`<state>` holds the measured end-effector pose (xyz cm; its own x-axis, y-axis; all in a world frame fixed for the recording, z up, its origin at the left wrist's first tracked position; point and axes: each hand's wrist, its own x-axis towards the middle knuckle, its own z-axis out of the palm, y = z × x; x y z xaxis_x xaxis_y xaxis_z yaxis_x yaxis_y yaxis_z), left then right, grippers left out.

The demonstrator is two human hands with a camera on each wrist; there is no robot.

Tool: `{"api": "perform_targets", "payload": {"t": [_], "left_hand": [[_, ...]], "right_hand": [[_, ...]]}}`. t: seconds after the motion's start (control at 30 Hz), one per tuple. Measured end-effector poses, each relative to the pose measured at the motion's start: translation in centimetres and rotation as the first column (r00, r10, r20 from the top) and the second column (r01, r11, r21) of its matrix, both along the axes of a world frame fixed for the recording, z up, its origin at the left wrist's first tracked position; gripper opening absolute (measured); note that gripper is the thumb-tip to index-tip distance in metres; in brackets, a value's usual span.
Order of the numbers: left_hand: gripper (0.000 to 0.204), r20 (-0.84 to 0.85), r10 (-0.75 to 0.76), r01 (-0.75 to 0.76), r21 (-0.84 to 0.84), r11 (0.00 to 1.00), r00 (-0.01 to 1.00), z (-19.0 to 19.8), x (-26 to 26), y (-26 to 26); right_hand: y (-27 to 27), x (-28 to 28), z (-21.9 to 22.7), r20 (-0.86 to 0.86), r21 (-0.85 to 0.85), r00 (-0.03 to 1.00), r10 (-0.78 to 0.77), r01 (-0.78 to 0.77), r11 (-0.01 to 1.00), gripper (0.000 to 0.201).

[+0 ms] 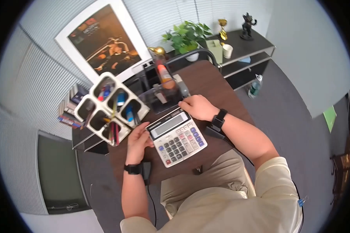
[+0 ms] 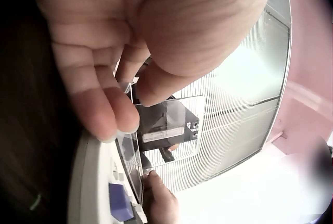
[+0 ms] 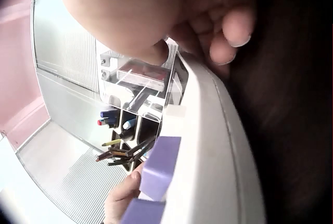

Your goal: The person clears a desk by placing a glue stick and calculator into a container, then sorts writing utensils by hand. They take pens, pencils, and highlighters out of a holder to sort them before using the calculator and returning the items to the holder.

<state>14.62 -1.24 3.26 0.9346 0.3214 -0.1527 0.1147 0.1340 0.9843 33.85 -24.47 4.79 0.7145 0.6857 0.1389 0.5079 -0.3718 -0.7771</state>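
Observation:
A white calculator with grey, white and blue keys lies tilted over the brown table in the head view. At its upper left corner the left hand holds the edge between thumb and fingers. The right hand grips the upper right corner. Close up in the left wrist view, the left hand has its fingertips against the white casing. In the right wrist view the right hand curls over the calculator's edge, and purple-blue keys show below.
Beyond the calculator stand a white pen holder with pens and a clear organizer. The brown table also bears a dark box with a cable near the left wrist. A framed picture and a plant are further back.

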Motion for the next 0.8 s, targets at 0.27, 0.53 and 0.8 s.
{"api": "perform_targets", "payload": {"t": [0.27, 0.53, 0.8], "left_hand": [[0.046, -0.015, 0.088, -0.085, 0.149, 0.985, 0.996, 4.6, -7.9, -2.5], [0.033, -0.008, 0.398, -0.388, 0.198, 0.900, 0.917, 3.7, -23.9, -6.1], [0.028, -0.372, 0.483, -0.456, 0.166, 0.875, 0.793, -0.6, -30.3, -9.8]], "right_hand": [[-5.8, -1.6, -1.2, -0.540, 0.270, 0.842, -0.008, 0.182, 0.945, 0.036], [-19.8, -13.4, 1.7, -0.502, 0.299, 0.829, -0.246, 0.434, 0.850, 0.029], [-26.8, -21.6, 0.4, -0.449, 0.026, 0.751, -0.484, 0.552, 0.834, 0.026]]}}
